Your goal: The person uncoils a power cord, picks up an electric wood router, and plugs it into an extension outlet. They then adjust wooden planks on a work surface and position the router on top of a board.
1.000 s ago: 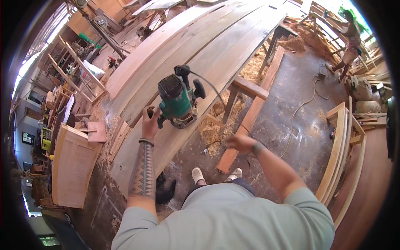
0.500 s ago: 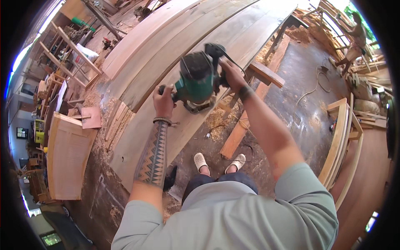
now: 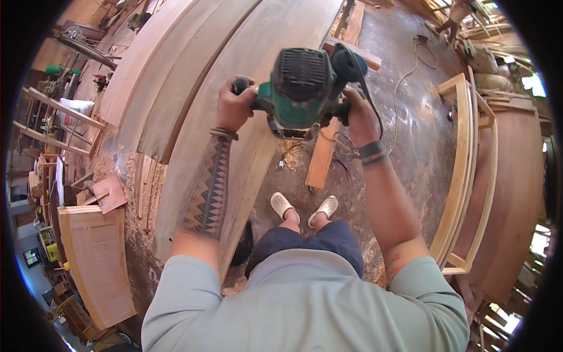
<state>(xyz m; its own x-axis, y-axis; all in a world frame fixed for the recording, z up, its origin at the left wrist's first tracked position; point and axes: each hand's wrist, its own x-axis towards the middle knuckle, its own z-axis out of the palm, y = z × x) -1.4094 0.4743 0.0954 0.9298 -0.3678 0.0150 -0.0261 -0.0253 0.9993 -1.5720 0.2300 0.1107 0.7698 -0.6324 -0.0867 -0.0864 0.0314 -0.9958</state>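
Note:
A green and black wood router (image 3: 300,88) is upright in front of me, level with the right-hand edge of a long wooden plank (image 3: 249,135). My left hand (image 3: 235,107) is closed round its left side handle. Gripping the other handle is my right hand (image 3: 361,120), with a dark band at its wrist. A black cord and a round dark part (image 3: 349,61) sit at the router's right side. Part of the metal base shows below the body; whether it touches the plank, I cannot tell.
More boards (image 3: 176,64) lie side by side left of the plank. A reddish timber (image 3: 322,155) and a cord (image 3: 399,111) lie on the floor. Wooden frames (image 3: 460,170) stand at right, a panelled wooden piece (image 3: 97,258) at left. Far right, a person (image 3: 457,14) is partly visible.
The router now looks larger and nearer, and sits further right relative to the plank. Both hands have stayed on its handles. The view has shifted, showing more floor at right.

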